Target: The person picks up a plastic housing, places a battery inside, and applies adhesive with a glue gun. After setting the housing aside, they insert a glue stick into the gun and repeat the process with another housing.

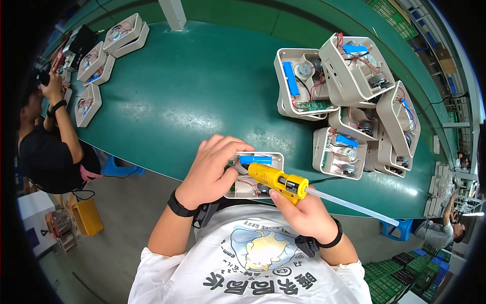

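Observation:
My left hand (210,169) grips the left side of an open beige plastic housing (273,158) at the near edge of the green table (202,91). Inside the housing lie a blue cylindrical cell (255,160), red wires and a small motor. My right hand (304,213) holds a yellow hot glue gun (276,178) with its nozzle pointing left into the housing. A clear glue stick (354,206) juts out of the gun's back toward the right.
A pile of several open beige housings (349,101) with blue cells and motors sits at the right of the table. More housings (109,48) lie at the far left, where another person (48,147) in black works. Green crates (405,276) stand on the floor at lower right.

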